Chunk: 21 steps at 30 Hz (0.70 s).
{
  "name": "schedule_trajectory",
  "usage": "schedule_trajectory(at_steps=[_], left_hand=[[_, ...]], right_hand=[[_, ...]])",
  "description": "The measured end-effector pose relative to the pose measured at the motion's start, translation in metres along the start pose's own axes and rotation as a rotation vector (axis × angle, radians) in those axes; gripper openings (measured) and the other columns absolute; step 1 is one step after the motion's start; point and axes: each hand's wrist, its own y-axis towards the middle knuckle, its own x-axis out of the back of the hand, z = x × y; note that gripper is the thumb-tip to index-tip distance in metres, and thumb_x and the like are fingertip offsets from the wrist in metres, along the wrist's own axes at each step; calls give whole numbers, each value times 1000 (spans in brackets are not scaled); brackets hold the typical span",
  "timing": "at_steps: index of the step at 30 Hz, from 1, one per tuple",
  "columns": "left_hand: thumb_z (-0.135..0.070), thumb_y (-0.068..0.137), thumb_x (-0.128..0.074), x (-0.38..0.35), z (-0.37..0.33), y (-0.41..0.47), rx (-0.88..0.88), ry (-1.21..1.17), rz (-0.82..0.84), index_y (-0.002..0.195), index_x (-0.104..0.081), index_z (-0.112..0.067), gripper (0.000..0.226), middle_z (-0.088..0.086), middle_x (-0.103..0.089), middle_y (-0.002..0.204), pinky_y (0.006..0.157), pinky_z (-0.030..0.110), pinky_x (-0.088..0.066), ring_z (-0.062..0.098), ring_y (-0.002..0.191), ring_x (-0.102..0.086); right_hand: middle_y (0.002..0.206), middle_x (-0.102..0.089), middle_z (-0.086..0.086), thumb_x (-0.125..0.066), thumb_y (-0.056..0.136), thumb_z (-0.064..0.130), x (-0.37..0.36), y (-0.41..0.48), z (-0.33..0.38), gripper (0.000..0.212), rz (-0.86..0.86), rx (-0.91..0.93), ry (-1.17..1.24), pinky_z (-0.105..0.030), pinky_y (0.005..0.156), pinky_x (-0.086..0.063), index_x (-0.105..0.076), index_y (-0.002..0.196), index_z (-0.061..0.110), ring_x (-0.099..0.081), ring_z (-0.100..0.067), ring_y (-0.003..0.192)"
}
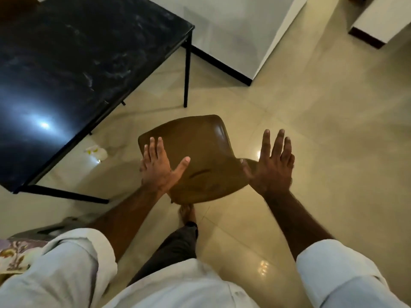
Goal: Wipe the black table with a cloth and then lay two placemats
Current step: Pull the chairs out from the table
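Two splayed empty hands, left hand point(159, 168), right hand point(272, 167), over smooth rounded brown seat point(200, 152), glossy black table point(73, 70)

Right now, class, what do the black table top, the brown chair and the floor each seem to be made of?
Black table top: likely polished stone or marble-look laminate, glossy; pale veins and a lamp glare show. Its legs look like thin black-painted metal.
Brown chair: smooth padded leather or vinyl, judging by the soft sheen and creases, though it is blurred.
Floor: glazed beige tiles, with grout lines and bright reflections.
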Motion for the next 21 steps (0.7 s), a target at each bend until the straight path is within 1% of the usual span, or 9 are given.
schedule_trajectory(at_steps=[3,5,7,9,11,13,16,19,21], left_hand=[[-81,92,-68,-4,-2,40,324,-183,73,177,7,-23,128,8,6,186,133,66,-22,41,171,-1],[-85,80,-78,-16,16,65,516,-301,122,177,-7,-26,134,12,-11,185,128,66,-36,46,167,-22],[-105,52,-75,-32,46,85,645,-418,174,172,-25,-34,148,11,-34,177,112,61,-55,43,154,-46],[-106,46,-76,-48,63,88,779,-545,301,171,-27,-36,151,9,-36,176,94,56,-59,42,153,-49],[-89,62,-87,-45,50,76,893,-645,460,173,-28,-28,139,12,-34,177,89,61,-57,45,156,-43],[-74,71,-92,-61,46,76,1052,-826,467,166,-41,-20,121,17,-49,165,92,60,-56,45,145,-54],[-60,74,-98,-64,43,61,1077,-968,537,152,-59,-12,100,16,-72,133,102,56,-58,36,117,-71],[-45,83,-97,-75,35,50,1152,-977,505,142,-67,-7,77,19,-76,123,108,55,-56,37,106,-74],[-38,88,-94,-77,30,44,1216,-983,491,133,-70,-4,62,20,-78,113,102,55,-56,38,100,-74]], right_hand=[[184,-3,-21,-54,95,81,-21,57,7,115,117,-13,47,-67,123,-35,0,178,23,-18,-50,166],[183,-5,-21,-58,93,81,-38,94,7,118,222,-68,75,-69,123,-34,3,177,25,-21,-52,164],[181,-14,-24,-60,93,81,-59,130,3,117,365,-82,53,-69,121,-37,0,176,24,-31,-55,159],[177,-24,-25,-61,94,80,-81,162,-6,114,590,-120,33,-68,118,-41,-5,174,21,-37,-56,154],[172,-35,-24,-66,94,76,-99,180,-15,112,798,-209,71,-64,117,-45,-13,173,16,-44,-54,151],[172,-39,-23,-74,96,67,-137,210,-17,110,1006,-285,132,-57,112,-53,-20,173,11,-48,-51,151],[155,-57,-24,-82,98,46,-148,189,-31,84,1242,-449,247,-46,82,-66,-45,159,3,-66,-46,128],[123,-76,-21,-81,99,43,-163,176,-46,63,1446,-584,413,-53,97,-63,-63,140,-1,-74,-42,109],[127,-79,-21,-87,91,48,-167,172,-51,71,1537,-676,511,-60,109,-57,-65,142,4,-73,-45,119]])
